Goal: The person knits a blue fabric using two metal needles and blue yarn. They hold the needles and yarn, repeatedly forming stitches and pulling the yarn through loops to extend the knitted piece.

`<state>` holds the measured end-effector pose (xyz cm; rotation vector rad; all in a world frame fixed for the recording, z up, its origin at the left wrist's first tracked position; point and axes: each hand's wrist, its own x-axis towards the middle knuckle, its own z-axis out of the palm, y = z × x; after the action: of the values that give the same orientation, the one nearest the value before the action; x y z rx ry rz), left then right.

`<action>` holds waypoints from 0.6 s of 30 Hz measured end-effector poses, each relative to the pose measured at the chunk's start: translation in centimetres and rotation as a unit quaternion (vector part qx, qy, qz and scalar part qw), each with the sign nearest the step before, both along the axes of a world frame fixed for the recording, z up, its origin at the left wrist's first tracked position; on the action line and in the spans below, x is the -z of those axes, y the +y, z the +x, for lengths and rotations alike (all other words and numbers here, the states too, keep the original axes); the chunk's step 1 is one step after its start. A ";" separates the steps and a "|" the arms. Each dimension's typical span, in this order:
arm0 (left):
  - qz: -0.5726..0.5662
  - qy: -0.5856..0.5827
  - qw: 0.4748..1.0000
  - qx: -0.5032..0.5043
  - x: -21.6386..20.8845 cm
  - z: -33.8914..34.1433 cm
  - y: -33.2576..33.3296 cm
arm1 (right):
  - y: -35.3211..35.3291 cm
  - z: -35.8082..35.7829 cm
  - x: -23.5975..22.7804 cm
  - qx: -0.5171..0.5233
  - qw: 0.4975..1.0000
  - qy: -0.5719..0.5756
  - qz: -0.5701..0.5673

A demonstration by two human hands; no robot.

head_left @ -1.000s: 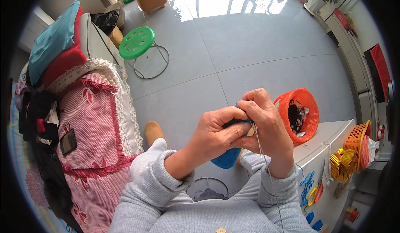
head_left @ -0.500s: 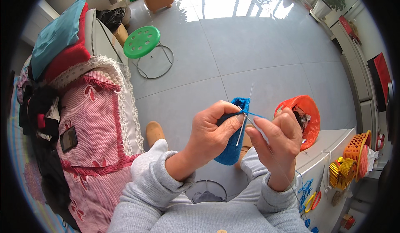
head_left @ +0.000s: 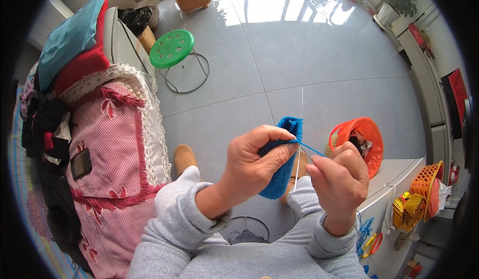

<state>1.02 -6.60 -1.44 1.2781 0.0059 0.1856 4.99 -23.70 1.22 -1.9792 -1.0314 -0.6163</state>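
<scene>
A blue piece of knitting (head_left: 277, 185) hangs from my left hand (head_left: 259, 160), its thumb and forefinger pinching the upper edge. One thin knitting needle (head_left: 302, 103) stands nearly upright along the right side of the knitting. My right hand (head_left: 344, 181) is closed just to the right, its fingertips gripping a second thin needle, partly hidden by the fingers. A strand of blue yarn (head_left: 312, 148) stretches tight between the knitting and the right fingertips.
An orange-red bin (head_left: 377, 151) stands beyond my right hand. On the white surface at right lie scissors (head_left: 373, 244), loose blue yarn (head_left: 365, 229) and an orange basket (head_left: 428, 179). A green stool (head_left: 172, 48) stands ahead left; a pink-covered sofa (head_left: 112, 154) with a phone (head_left: 81, 164) is at left.
My right hand has moved slightly right and down, drawing the yarn out longer. The needle beside the knitting has turned more upright. My left hand keeps its hold.
</scene>
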 end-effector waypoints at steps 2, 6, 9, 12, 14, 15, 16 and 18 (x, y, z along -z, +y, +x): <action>-0.016 0.011 0.999 0.036 -0.1 0.0 0.5 | -0.3 0.1 0.0 -0.016 0.999 0.025 0.015; -0.010 0.011 0.997 0.075 -0.4 0.0 1.5 | -0.7 0.1 -0.4 -0.049 0.990 0.121 0.052; -0.027 0.023 0.991 0.127 -0.5 0.0 2.2 | -1.3 0.0 -0.8 -0.071 0.969 0.224 0.074; -0.059 0.047 0.980 0.182 -0.4 -0.1 2.7 | -1.8 0.3 -0.9 -0.114 0.931 0.328 0.112; -0.065 0.051 0.975 0.206 -0.3 -0.1 2.8 | -2.0 0.6 -0.7 -0.141 0.901 0.387 0.138; -0.078 0.056 0.972 0.213 -0.2 -0.1 2.9 | -2.0 0.6 -0.5 -0.153 0.881 0.421 0.155; -0.090 0.062 0.969 0.220 -0.1 -0.1 2.9 | -2.0 0.7 -0.3 -0.163 0.860 0.451 0.176; -0.115 0.075 0.964 0.229 -0.1 -0.1 2.9 | -1.9 1.0 0.1 -0.184 0.813 0.504 0.224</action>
<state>0.87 -3.66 -1.35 1.0279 -0.1341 -0.3050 5.97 -25.56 1.10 -1.2988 -0.4784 0.3911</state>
